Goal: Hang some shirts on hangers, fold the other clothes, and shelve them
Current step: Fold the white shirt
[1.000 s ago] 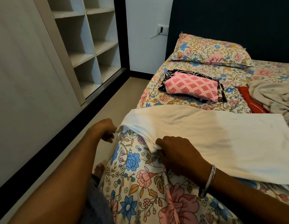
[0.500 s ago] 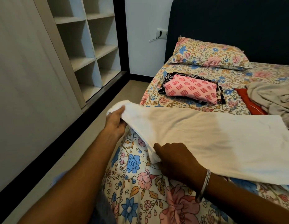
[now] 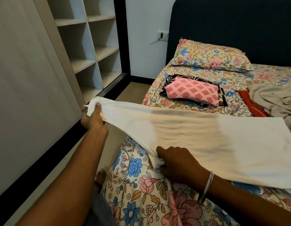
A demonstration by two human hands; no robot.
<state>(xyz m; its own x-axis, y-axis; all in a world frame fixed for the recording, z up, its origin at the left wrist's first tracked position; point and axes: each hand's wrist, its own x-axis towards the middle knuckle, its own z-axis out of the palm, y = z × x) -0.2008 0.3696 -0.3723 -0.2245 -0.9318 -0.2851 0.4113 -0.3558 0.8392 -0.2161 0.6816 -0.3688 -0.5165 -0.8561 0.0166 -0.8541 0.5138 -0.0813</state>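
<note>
A white garment (image 3: 198,137) lies spread across the near part of the floral bed (image 3: 141,201). My left hand (image 3: 92,119) grips its far left corner and holds it lifted off the bed's edge, out over the floor. My right hand (image 3: 179,163) pinches the near corner of the same white garment down at the bed. A folded pink patterned garment (image 3: 192,90) rests on a folded black patterned one (image 3: 167,80) farther up the bed. The open wardrobe shelves (image 3: 92,46) stand at the left.
A floral pillow (image 3: 209,56) leans against the dark headboard (image 3: 231,23). A crumpled beige cloth (image 3: 275,101) and a red cloth (image 3: 250,103) lie at the right. A narrow strip of floor (image 3: 112,139) runs between the bed and the wardrobe's sliding door (image 3: 27,95).
My left hand has taken hold of the white garment's left corner and raised it up and to the left, stretching the cloth. My right hand has kept its grip at the near corner.
</note>
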